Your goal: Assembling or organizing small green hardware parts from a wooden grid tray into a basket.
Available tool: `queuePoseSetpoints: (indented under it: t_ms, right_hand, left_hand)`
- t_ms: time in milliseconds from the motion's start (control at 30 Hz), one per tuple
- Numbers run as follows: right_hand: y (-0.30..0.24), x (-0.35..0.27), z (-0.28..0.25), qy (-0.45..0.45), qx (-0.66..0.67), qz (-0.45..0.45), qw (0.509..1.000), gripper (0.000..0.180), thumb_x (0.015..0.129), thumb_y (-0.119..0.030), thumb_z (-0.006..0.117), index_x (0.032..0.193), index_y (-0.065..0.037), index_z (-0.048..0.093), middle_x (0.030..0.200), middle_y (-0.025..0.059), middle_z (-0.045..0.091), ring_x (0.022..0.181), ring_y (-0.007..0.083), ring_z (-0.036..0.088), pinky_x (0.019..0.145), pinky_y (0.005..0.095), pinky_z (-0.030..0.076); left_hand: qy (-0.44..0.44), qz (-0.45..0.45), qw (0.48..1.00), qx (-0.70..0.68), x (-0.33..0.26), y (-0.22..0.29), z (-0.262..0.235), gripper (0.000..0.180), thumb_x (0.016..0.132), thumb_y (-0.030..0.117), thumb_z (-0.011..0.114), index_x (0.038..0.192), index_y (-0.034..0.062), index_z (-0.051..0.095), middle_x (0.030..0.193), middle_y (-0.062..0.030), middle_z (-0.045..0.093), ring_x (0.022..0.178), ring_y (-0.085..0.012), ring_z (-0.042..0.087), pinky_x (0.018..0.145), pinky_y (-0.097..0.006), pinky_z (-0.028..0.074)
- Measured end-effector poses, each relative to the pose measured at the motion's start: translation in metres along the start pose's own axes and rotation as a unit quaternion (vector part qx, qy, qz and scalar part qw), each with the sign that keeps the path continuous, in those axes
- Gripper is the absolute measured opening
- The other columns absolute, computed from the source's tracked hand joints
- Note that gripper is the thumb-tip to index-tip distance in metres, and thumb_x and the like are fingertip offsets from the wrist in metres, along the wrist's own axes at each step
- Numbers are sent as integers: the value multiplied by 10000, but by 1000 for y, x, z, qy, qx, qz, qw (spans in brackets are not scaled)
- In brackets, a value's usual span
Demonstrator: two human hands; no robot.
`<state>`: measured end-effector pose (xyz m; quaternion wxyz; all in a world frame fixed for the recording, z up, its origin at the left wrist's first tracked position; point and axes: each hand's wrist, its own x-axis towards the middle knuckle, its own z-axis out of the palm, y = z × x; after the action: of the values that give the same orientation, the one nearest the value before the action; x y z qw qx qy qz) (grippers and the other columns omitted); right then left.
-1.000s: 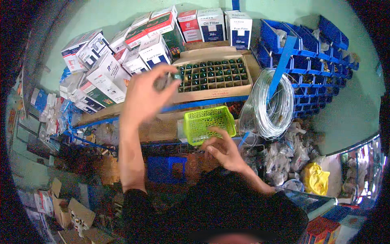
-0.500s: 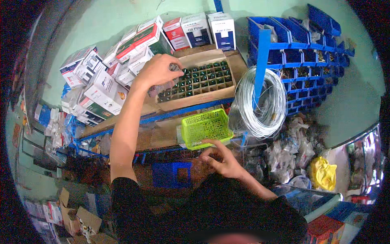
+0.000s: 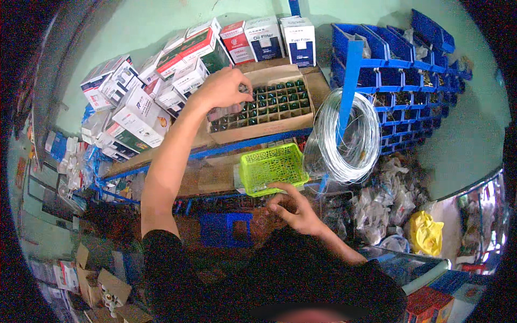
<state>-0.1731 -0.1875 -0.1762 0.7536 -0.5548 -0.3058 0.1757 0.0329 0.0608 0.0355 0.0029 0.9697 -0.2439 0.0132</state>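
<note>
Item: cardboard tray (image 3: 269,126) of small dark green-capped bottles (image 3: 280,99), sitting on the blue-edged shelf. All places below are given from this tray.

Left hand (image 3: 223,89): reaching up over the tray's left end, fingers curling together and pinching at something small above the left-hand cells; what is being pinched is too small to tell. The forearm is rising bare from a dark sleeve below the tray.

Right hand (image 3: 293,207): hovering well below the tray, just beneath the near rim of the lime-green plastic basket (image 3: 272,169). Fingers are bending loosely inward, thumb meeting the fingertips; whether they are clamping anything cannot be told.

Lime-green plastic basket: standing directly below the tray, on the lower shelf level, tilting slightly.

Coil of clear tubing (image 3: 344,140): hanging just to the right of the tray, against a blue upright.

Blue storage bins (image 3: 409,70): stacking in rows further right of the tray, beyond the coil.

Boxed filters (image 3: 161,91): piling to the left of and behind the tray, white, red and blue cartons leaning at several angles.

Yellow bag (image 3: 425,234): lying far below and right of the tray among clear plastic packets.
</note>
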Motion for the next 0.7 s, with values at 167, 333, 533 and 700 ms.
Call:
queuePoseSetpoints:
  t_ms: [167,333,533,700]
  right_hand:
    - [-4,1,3,2,6,0,1000,500,999,-57,618,1457,-76,419,1001,78,681,945,157,651,874,329,533]
    - [-28,13,4,70,-31,-42,996,506,995,-49,619,1452,-69,403,1076,97,667,936,166,654,842,329,548]
    - [-68,47,14,165,97,-130,973,390,995,-2,605,1353,-23,451,1123,145,654,916,179,683,682,293,594]
    - [-59,44,24,162,36,-92,982,160,999,-37,634,1140,8,573,947,90,684,830,136,675,694,286,577]
  left_hand:
    - [65,1,998,-18,-20,4,-20,205,820,248,775,919,69,781,805,-129,746,753,-276,737,740,-365,563]
    - [119,-18,989,-80,-83,58,-53,197,844,183,771,978,39,774,905,-116,766,791,-222,739,763,-345,557]
    - [143,22,957,-250,-150,108,-8,165,807,46,806,969,34,777,913,-92,763,803,-165,713,732,-297,544]
    - [235,2,910,-340,-169,101,47,152,826,98,817,953,29,769,877,-75,764,793,-152,715,751,-306,561]
